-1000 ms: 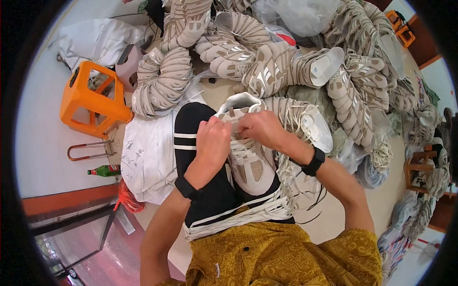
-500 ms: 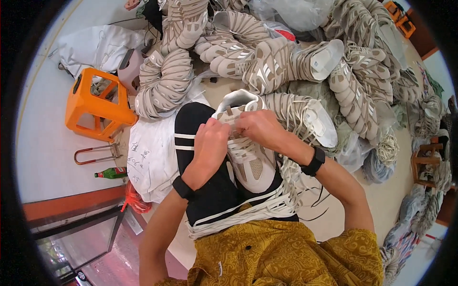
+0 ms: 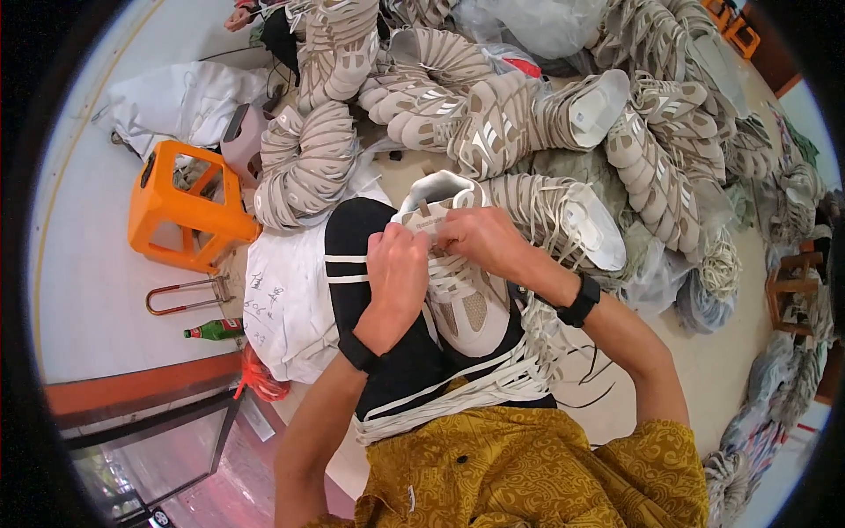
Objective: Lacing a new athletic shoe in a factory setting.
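Note:
A beige and white sneaker (image 3: 471, 321) rests on my black-trousered lap, its toe toward me and its collar away. Flat pale laces (image 3: 451, 280) cross its front below my fingers. My left hand (image 3: 396, 273) is closed in a pinch at the left edge of the upper, beside the tongue (image 3: 431, 222). From the other side my right hand (image 3: 484, 238) pinches at the upper near the top eyelets, its fingertips close to the left ones. Any lace end between the fingers is hidden. A bundle of loose cream shoelaces (image 3: 493, 387) lies across my lap.
Strung rows of similar shoe uppers (image 3: 308, 167) heap up ahead and to the right, some with plastic bags (image 3: 647, 286). At left are an orange stool (image 3: 189, 211), a U-shaped metal lock (image 3: 185, 295), a green bottle (image 3: 216, 330) and a white cloth sack (image 3: 286, 304).
The view has shifted slightly, so surroundings at left sit a little lower and further right. Both hands stay pinched at the sneaker's upper, with the left forearm shifted slightly right.

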